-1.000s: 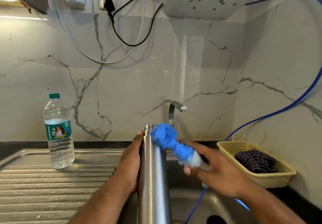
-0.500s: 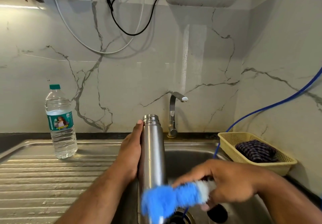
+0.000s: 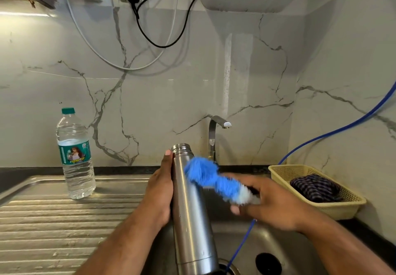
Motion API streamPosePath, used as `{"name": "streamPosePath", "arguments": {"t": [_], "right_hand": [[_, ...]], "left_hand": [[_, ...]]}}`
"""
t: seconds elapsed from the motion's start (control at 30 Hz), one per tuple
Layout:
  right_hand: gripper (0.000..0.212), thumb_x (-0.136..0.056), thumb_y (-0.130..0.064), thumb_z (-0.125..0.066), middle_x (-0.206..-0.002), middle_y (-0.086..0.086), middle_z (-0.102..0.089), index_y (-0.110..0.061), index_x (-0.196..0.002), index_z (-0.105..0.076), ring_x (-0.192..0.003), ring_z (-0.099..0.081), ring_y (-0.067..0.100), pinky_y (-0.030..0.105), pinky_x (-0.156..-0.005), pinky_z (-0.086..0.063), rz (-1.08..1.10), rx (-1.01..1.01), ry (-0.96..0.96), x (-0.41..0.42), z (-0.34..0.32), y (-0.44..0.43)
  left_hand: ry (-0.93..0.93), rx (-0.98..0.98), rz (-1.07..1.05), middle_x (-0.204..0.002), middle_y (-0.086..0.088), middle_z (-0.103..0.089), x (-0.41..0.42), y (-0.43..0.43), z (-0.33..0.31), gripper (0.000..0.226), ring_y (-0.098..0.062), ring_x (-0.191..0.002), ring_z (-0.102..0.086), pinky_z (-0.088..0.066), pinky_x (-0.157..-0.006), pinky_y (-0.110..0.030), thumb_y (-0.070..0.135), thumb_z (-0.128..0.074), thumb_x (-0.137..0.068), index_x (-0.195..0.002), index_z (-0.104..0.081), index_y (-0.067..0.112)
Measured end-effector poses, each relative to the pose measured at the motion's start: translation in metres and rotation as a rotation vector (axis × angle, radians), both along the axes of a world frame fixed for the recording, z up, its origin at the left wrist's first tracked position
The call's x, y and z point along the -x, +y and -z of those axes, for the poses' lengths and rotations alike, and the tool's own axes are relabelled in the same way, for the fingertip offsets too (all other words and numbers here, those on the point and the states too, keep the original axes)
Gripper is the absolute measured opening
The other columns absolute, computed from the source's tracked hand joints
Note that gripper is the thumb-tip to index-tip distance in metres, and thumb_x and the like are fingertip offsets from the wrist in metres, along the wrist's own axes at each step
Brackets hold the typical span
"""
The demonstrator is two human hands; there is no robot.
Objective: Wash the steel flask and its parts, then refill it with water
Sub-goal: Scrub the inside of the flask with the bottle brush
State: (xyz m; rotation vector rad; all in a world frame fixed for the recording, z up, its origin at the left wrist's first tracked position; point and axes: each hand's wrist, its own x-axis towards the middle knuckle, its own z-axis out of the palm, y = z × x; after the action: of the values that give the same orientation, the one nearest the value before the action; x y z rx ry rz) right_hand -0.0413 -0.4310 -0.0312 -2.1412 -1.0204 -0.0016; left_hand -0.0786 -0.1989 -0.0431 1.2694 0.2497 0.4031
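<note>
A steel flask [image 3: 189, 210] stands upright over the sink [image 3: 285, 240], at the centre of the view, its open threaded mouth at 12 o'clock and its base just above the drain.

The left hand [image 3: 160, 191] holds it from 9 o'clock, fingers curled round the body and thumb lying up along the neck. This grip is the same as half a second ago.

The right hand [image 3: 272, 206], at 3 o'clock of the flask, is closed round the pale end of a fluffy blue brush [image 3: 205, 174]. The brush head touches the flask's upper right side, just below the neck. It is blurred. Half a second ago the head was down by the flask's base near the drain, and the right hand was lower. Both are now higher.

A steel tap [image 3: 214, 135] rises behind the flask at 12 o'clock. A thin blue hose [image 3: 342, 129] runs down from 2 o'clock into the sink. A dark round thing lies on the sink floor at 5 o'clock, too dim to identify.

At 9 o'clock, well apart from the flask, a capped plastic water bottle [image 3: 75, 157] stands upright on the ribbed draining board [image 3: 53, 221]. At 3 o'clock a yellow basket [image 3: 334, 210] sits on the dark table [image 3: 377, 238], with a checked cloth [image 3: 315, 189] inside. None of these has moved.
</note>
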Motion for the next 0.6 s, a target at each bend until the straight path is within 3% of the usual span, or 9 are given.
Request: {"name": "streamPosePath", "arguments": {"t": [0.13,0.27,0.4,0.5,0.6], "right_hand": [[0.064,-0.087,-0.005,-0.077,-0.133,-0.023,-0.065,-0.043,-0.137,-0.062,-0.128,-0.056,-0.003,0.033,-0.114,-0.042,-0.231,0.281,0.152,0.008,-0.006,-0.001],[0.062,-0.088,-0.013,-0.080,-0.130,-0.028,-0.065,-0.049,-0.134,-0.060,-0.124,-0.057,-0.006,0.035,-0.114,-0.044,0.005,0.061,-0.021,0.000,0.001,0.000],[0.061,-0.089,-0.010,-0.078,-0.135,-0.027,-0.062,-0.042,-0.138,-0.060,-0.132,-0.052,-0.006,0.026,-0.115,-0.038,-0.117,0.092,0.078,0.004,-0.001,-0.001],[0.059,-0.088,-0.006,-0.079,-0.131,-0.027,-0.065,-0.040,-0.134,-0.063,-0.129,-0.054,-0.006,0.026,-0.115,-0.039,-0.088,0.039,0.056,0.002,-0.002,-0.005],[0.051,-0.088,-0.006,-0.079,-0.125,-0.026,-0.068,-0.036,-0.129,-0.068,-0.124,-0.057,-0.005,0.019,-0.108,-0.040,-0.172,0.145,0.102,0.000,-0.006,-0.014]], "left_hand": [[0.036,0.085,-0.026,-0.095,-0.020,-0.071,-0.001,0.001,-0.004,0.063,-0.035,-0.082,-0.072,-0.058,-0.066,-0.040,0.072,-0.055,-0.085,-0.107,-0.063,0.014],[0.112,0.223,-0.071,-0.095,-0.019,-0.074,-0.007,0.007,0.000,0.068,-0.037,-0.084,-0.071,-0.056,-0.066,-0.041,0.073,-0.052,-0.086,-0.110,-0.067,0.012],[0.218,0.506,-0.023,-0.114,-0.027,-0.067,-0.016,0.022,0.009,0.086,-0.047,-0.099,-0.065,-0.054,-0.075,-0.057,0.081,-0.054,-0.079,-0.132,-0.057,0.014],[0.230,0.524,0.052,-0.112,-0.026,-0.066,-0.016,0.027,0.008,0.076,-0.045,-0.098,-0.064,-0.053,-0.073,-0.054,0.066,-0.073,-0.077,-0.130,-0.055,0.014],[0.214,0.507,0.025,-0.106,-0.022,-0.064,-0.013,0.028,0.007,0.066,-0.040,-0.091,-0.062,-0.050,-0.066,-0.049,0.054,-0.073,-0.084,-0.132,-0.054,0.012]]}}
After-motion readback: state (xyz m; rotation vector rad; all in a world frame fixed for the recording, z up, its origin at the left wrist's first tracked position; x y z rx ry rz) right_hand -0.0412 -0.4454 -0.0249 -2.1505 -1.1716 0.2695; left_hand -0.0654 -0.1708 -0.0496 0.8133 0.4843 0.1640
